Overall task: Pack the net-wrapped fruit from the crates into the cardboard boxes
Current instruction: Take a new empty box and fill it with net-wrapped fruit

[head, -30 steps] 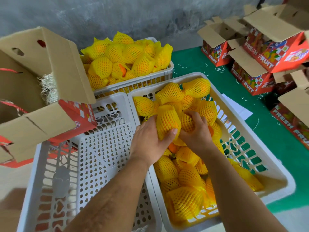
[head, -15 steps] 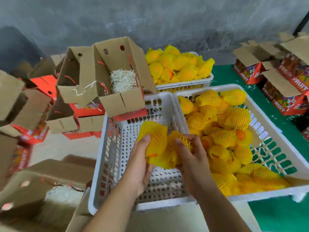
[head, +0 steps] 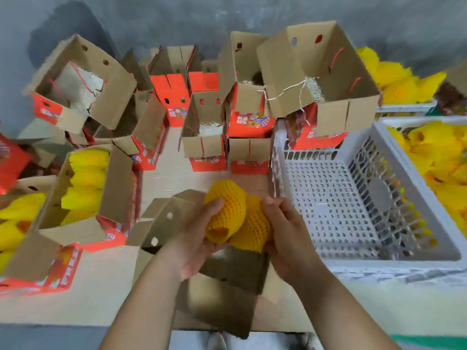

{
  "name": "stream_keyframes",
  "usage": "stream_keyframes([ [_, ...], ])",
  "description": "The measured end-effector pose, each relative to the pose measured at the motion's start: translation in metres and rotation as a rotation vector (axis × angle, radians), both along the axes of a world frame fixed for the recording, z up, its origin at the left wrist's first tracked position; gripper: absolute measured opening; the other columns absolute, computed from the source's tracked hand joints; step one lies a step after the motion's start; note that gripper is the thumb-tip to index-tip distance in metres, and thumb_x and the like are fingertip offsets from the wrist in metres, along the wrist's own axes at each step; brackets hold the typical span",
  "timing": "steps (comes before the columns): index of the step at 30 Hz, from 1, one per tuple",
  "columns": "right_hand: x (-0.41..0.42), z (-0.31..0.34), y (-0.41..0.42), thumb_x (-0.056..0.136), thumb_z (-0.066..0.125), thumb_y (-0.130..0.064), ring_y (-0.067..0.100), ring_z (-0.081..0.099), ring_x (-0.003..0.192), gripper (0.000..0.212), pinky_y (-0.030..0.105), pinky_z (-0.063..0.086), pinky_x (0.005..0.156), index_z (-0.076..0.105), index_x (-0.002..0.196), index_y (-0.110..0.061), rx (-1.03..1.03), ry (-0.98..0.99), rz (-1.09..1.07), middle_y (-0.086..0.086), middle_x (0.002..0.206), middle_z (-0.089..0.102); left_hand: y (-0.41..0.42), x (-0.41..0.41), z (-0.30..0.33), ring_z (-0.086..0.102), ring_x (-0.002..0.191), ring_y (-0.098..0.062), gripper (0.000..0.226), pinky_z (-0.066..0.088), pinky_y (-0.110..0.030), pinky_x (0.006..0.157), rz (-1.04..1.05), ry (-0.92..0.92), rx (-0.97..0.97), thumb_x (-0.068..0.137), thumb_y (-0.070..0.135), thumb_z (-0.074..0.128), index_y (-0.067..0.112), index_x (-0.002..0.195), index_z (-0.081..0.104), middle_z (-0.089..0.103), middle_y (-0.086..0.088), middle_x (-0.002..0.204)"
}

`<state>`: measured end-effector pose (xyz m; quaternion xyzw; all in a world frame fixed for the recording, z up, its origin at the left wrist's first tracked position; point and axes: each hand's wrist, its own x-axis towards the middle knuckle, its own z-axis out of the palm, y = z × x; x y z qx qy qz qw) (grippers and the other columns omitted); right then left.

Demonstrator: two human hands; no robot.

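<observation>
My left hand (head: 195, 242) grips a yellow net-wrapped fruit (head: 225, 210), and my right hand (head: 284, 228) grips a second net-wrapped fruit (head: 254, 227) pressed against the first. Both fruits hang just above an open cardboard box (head: 227, 281) right in front of me, whose inside is hidden by my hands and its flaps. To the right stands an empty white plastic crate (head: 353, 205). Past it, at the right edge, another crate (head: 439, 168) is full of wrapped fruit.
A box holding several wrapped fruits (head: 86, 188) stands at the left, with more fruit (head: 15, 223) at the far left edge. Several open red-and-brown boxes (head: 202, 117) crowd the back. One open box (head: 318, 79) rests on the empty crate's far rim. A third fruit crate (head: 401, 82) sits back right.
My view has swung left. Both hands have carried the two fruits leftward, from over the empty crate to above the open box in front of me.
</observation>
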<state>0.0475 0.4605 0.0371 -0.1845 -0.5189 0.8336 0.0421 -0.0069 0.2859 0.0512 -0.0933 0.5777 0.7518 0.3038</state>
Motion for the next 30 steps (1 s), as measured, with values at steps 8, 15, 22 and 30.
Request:
stream_keyframes([
  [8,0.002,-0.038,-0.075,0.085,0.064,-0.061,0.028,0.074,0.104,0.045,0.047,0.061,0.082,0.077,0.114,-0.029,-0.256,-0.286,0.084,0.01,0.117,0.075,-0.085,-0.025,-0.038,0.07,0.113,-0.034,0.049,0.061,-0.056,0.086,0.055,-0.195,-0.043,0.085,0.036,0.081,0.025,0.128,0.059,0.068,-0.013,0.128],
  [15,-0.02,-0.043,-0.08,0.094,0.068,-0.046,0.021,0.076,0.091,0.028,0.03,0.062,0.073,0.074,0.11,-0.024,0.248,-0.452,0.243,0.01,0.103,0.077,-0.08,-0.047,-0.056,0.07,0.107,-0.027,0.044,0.064,-0.044,0.079,-0.231,-0.183,-0.251,0.094,0.035,0.072,0.028,0.133,0.052,0.067,-0.007,0.121],
  [22,-0.032,-0.039,-0.056,0.094,0.066,-0.045,0.02,0.068,0.084,0.024,0.027,0.046,0.072,0.076,0.095,-0.024,0.648,-0.523,0.919,-0.002,0.089,0.07,-0.092,-0.012,-0.064,0.068,0.11,-0.031,0.091,0.064,-0.049,0.084,-0.598,-0.339,-0.416,0.069,0.071,0.078,0.032,0.142,0.041,0.052,-0.003,0.133],
  [30,-0.042,-0.106,-0.084,0.093,0.072,-0.033,0.009,0.047,0.048,0.023,0.021,0.035,0.05,0.067,0.074,-0.019,0.702,-0.532,0.682,-0.009,0.051,0.053,-0.094,-0.02,-0.116,0.056,0.129,-0.033,0.074,0.048,-0.048,0.109,-0.437,-0.149,-0.855,0.094,0.045,0.072,0.015,0.154,0.04,0.053,-0.013,0.145],
])
